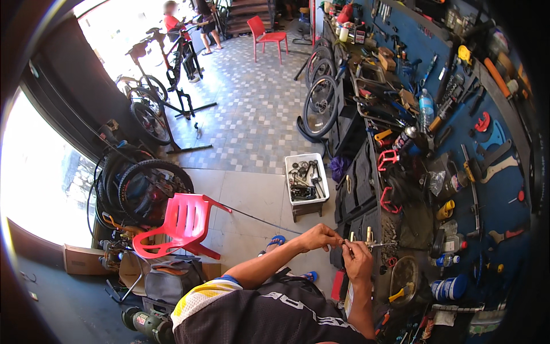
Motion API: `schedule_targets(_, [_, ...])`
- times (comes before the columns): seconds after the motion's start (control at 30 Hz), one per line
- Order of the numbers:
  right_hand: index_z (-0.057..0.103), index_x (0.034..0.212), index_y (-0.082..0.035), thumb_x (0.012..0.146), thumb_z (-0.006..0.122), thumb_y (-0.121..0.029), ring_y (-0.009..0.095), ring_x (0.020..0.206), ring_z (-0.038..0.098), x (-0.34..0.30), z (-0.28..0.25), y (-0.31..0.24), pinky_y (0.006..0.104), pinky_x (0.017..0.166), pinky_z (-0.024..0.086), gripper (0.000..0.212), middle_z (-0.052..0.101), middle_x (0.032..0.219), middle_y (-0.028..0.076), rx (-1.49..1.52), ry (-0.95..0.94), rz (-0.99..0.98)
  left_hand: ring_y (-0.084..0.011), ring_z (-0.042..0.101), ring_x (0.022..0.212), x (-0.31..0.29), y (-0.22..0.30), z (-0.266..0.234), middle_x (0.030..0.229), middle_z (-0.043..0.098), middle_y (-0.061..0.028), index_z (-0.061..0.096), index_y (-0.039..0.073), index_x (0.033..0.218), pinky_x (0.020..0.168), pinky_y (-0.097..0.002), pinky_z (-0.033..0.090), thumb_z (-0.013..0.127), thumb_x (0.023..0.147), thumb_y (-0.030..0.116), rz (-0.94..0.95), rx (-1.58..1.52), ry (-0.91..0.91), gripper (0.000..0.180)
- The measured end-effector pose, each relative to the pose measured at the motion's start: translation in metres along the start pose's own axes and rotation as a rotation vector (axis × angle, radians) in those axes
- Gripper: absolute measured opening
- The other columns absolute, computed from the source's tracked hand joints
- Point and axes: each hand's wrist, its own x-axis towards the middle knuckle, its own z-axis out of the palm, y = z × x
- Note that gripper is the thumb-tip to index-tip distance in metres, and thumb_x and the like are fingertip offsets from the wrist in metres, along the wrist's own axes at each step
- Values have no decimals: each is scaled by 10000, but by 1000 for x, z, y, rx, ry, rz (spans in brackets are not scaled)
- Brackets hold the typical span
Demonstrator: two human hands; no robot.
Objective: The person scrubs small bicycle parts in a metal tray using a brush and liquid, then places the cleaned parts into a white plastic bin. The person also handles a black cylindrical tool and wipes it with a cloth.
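My left hand (322,237) and my right hand (358,259) meet at the edge of the workbench, fingertips pinched close together. Between them sits a small dark piece, too small to name. A thin dark cable or rod (260,219) runs from beside the pink chair toward my left wrist, where the forearm hides its end; I cannot tell whether it reaches my fingers. Just beyond my right hand stand brass-coloured fittings (369,235) with a silver bar (382,245) beside them.
Tools and bottles crowd the workbench (415,229) at right. A white bin (322,198) of metal parts stands on a low stool ahead. To the left are a pink plastic chair (182,225) and stacked tyres (146,186). Farther off are bikes, a red chair (267,38) and two people.
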Motion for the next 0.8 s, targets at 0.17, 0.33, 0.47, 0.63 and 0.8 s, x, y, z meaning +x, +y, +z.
schedule_targets(0.17, [734, 978, -41, 857, 754, -91, 306, 855, 694, 33, 46, -35, 400, 737, 556, 132, 694, 950, 101, -150, 29, -135, -99, 645, 800, -20, 5, -54, 876, 732, -38, 778, 6, 1077, 662, -254, 544, 703, 966, 271, -20, 46, 84, 297])
schedule_targets(0.33, [735, 1004, -34, 867, 739, -74, 321, 863, 700, 71, 100, -78, 392, 736, 556, 143, 697, 949, 113, -27, 10, -36, -111, 657, 838, -46, 12, -126, 972, 743, -51, 760, 8, 1124, 679, -263, 555, 708, 969, 288, -10, -28, 109, 325])
schedule_targets(0.47, [732, 988, -62, 852, 739, -63, 319, 878, 686, 98, 132, -101, 405, 754, 548, 136, 688, 944, 95, -62, -35, -107, -106, 655, 883, -64, 12, -186, 996, 750, -28, 764, 27, 1114, 690, -262, 556, 717, 970, 289, -24, -50, 67, 302])
schedule_targets(0.63, [722, 1016, -76, 881, 668, -71, 306, 894, 676, 117, 170, -111, 415, 755, 557, 146, 667, 958, 76, -171, -180, -222, -98, 649, 867, -79, 18, -233, 975, 751, -20, 759, 26, 1031, 702, -265, 557, 681, 990, 291, -118, 60, -50, 280])
schedule_targets(0.8, [714, 1066, -83, 881, 657, -71, 300, 902, 678, 120, 195, -123, 417, 757, 560, 194, 665, 975, 67, -194, -156, -213, -117, 647, 877, -74, 16, -262, 981, 751, -57, 742, 9, 1018, 700, -279, 555, 669, 943, 161, -161, -56, -120, 185])
